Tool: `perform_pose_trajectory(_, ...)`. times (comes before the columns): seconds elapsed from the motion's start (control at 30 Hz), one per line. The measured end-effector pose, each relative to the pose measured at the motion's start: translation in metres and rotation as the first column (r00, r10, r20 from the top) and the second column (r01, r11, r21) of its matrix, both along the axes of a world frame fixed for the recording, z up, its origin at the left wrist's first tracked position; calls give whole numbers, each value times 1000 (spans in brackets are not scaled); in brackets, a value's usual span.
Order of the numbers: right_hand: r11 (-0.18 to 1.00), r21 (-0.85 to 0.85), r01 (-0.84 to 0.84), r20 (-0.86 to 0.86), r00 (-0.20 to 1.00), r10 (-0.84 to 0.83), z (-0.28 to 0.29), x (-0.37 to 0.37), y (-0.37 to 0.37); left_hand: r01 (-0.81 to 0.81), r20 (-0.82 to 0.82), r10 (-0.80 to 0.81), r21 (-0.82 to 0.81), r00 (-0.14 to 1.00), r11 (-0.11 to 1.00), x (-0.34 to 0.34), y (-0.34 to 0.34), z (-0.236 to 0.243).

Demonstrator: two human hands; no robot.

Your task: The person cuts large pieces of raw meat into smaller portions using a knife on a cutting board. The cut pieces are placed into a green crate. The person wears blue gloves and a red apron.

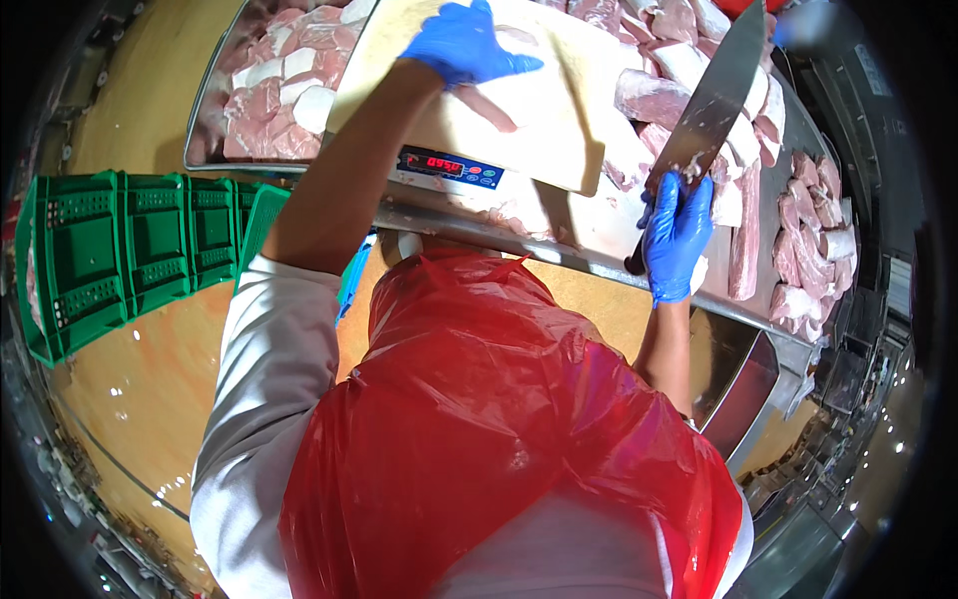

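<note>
My left hand, in a blue glove, is open over a cream cutting board, thumb stretched to the side. The board sits on a scale with a red lit display. At the right, my blue-gloved right hand is closed round the handle of a large knife, its wide blade pointing up and away from me, with scraps clinging to it. Cut pink meat with white fat lies around the board, and a long strip lies beside my right hand.
A steel tray of meat is at upper left, another pile at far right. Green crates stand left on the yellow floor. A steel table edge runs before me. A blurred blue glove, likely a co-worker's, shows top right.
</note>
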State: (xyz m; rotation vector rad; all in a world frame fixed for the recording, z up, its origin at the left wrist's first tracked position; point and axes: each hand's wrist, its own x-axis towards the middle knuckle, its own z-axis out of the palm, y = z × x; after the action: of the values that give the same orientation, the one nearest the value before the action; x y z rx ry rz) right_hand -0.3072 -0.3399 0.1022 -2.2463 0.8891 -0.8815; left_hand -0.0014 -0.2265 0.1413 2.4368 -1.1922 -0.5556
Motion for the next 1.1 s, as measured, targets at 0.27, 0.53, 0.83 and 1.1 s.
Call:
perform_pose_trajectory(0.27, 995, -77, -67, -189, 981, 51, -37, -47, 1, 558, 269, -555, 74, 787, 827, 8, -9, -42)
perform_pose_trajectory(0.53, 958, -79, -277, -361, 904, 231, -45, -34, 0, -119, -242, -40, -609, 970, 784, 15, 93, -111)
perform_pose_trajectory(0.83, 948, -65, -312, -99, 947, 305, -3, 59, -21, -76, 451, 202, -283, 869, 956, -93, 5, -70)
perform_pose_trajectory(1.1, 937, -148, -317, -279, 922, 269, -11, 39, -18, 533, 506, -301, -411, 808, 740, 21, 59, -95)
